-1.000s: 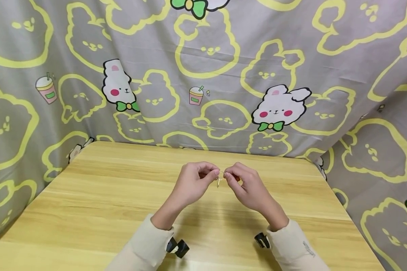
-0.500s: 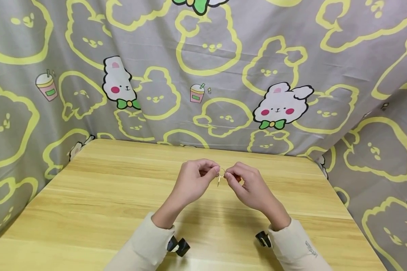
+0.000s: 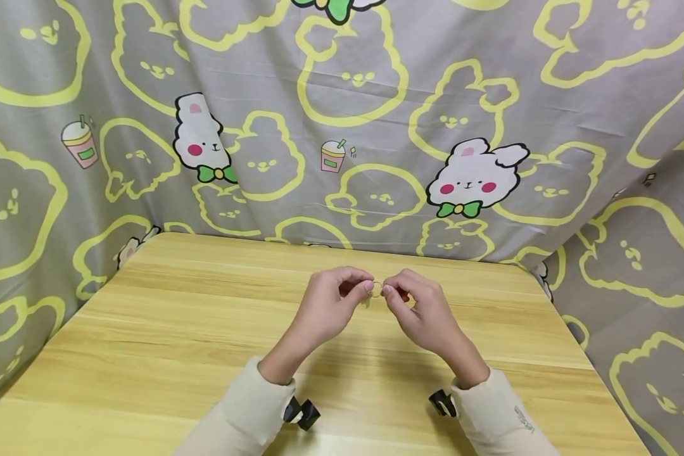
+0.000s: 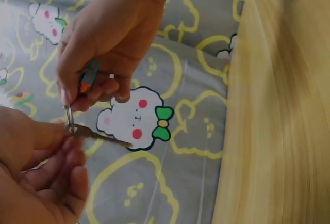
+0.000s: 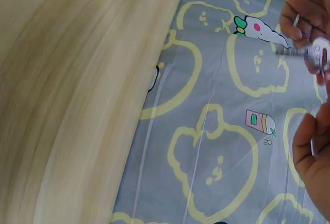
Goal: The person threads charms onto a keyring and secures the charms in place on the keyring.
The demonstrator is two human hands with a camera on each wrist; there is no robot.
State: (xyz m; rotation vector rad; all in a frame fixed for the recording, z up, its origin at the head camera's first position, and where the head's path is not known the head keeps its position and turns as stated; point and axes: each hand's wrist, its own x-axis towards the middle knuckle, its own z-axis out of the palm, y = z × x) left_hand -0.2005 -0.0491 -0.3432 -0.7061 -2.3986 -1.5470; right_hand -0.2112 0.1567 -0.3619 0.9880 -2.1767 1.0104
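Between my two hands in the head view is a thin metal key ring (image 3: 377, 290). My left hand (image 3: 332, 307) pinches it between thumb and fingers, close to where a key hangs. That key (image 4: 103, 137) juts out sideways from the left fingertips in the left wrist view, and its flat head shows in the right wrist view as a silver key (image 5: 318, 52). With thumb and fingertip, my right hand (image 3: 422, 309) pinches the ring's other side. A small green and orange piece (image 4: 89, 76) sits under the right hand's fingers, partly hidden.
Both hands are above a wooden table (image 3: 205, 342). A grey curtain (image 3: 279, 82) with yellow outlines and bunny prints hangs behind it and along the sides. Black wrist cameras (image 3: 443, 403) are strapped at the cream sleeves (image 3: 239, 405).
The hands have shifted slightly right, still pinching the ring. The key, hanging plainly below the ring before, now shows smaller and fainter in the head view.
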